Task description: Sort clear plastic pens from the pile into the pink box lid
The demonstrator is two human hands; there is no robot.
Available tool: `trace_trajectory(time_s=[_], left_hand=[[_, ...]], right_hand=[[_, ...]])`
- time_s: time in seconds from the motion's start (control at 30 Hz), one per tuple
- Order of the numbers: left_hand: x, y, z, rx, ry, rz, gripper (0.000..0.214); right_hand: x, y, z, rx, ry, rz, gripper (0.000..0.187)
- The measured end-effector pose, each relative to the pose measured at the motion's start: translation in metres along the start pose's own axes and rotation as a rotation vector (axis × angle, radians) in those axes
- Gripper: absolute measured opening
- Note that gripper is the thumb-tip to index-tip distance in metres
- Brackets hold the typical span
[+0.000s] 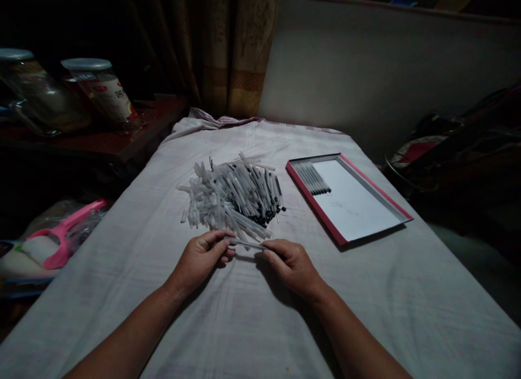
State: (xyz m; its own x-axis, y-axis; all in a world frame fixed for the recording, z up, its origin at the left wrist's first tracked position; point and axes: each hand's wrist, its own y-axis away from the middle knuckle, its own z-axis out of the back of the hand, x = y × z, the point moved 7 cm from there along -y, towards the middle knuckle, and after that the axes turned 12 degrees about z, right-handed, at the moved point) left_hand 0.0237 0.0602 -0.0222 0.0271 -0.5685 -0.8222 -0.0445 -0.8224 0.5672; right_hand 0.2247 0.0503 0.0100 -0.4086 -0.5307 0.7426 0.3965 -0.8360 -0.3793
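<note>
Between my two hands a slim, clear pen (247, 244) is held nearly level above the cloth. My left hand (207, 254) pinches its left end, and my right hand (288, 262) pinches its right end. Just beyond them lies a loose heap of clear pen parts (234, 191), with pale caps and short pieces on the left and dark-tipped barrels on the right. To the right rests a shallow red-edged box (315, 212) lined in white. A row of several dark-ended pens (311, 178) lies side by side in its far left corner.
A pale cloth (228, 324) covers the work surface. On the dark red side table (138, 137) at left stand a lidded canister (103, 94) and a glass jug (49, 102). A pink-handled item (61, 235) sits low at left. A curtain (244, 53) hangs behind.
</note>
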Motion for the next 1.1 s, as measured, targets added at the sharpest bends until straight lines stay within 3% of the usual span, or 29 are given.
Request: trace_trajectory(time_s=[0.2,0.3,0.4,0.5,0.53,0.63,0.8,1.1], left_hand=[[0.001,-0.003,-0.004,0.022,-0.022,-0.032,0.053],[-0.004,-0.002,-0.008,0.064,0.002,-0.046,0.065],[-0.011,-0.002,-0.004,0.066,0.049,-0.044,0.074],[-0.015,-0.004,0.005,0.045,0.080,-0.041,0.072],[-0.016,-0.005,0.007,0.044,0.089,-0.043,0.071],[-0.016,-0.008,0.010,0.058,0.105,-0.055,0.065],[-0.012,-0.011,0.009,0.111,0.101,-0.056,0.055],[-0.007,-0.012,0.009,0.131,0.115,-0.036,0.048]], right_hand=[[0.007,0.000,-0.001,0.036,0.028,-0.016,0.025],[0.008,-0.004,0.020,0.015,0.043,-0.040,0.025],[-0.014,-0.013,0.077,-0.215,0.126,-0.101,0.029],[-0.061,-0.020,0.155,-0.563,0.301,-0.286,0.037],[-0.078,-0.023,0.177,-0.626,0.388,-0.368,0.038],[-0.130,-0.036,0.215,-0.565,0.592,-0.678,0.036],[-0.176,-0.056,0.223,-0.484,0.670,-0.823,0.035],[-0.208,-0.071,0.213,-0.373,0.624,-0.810,0.028]])
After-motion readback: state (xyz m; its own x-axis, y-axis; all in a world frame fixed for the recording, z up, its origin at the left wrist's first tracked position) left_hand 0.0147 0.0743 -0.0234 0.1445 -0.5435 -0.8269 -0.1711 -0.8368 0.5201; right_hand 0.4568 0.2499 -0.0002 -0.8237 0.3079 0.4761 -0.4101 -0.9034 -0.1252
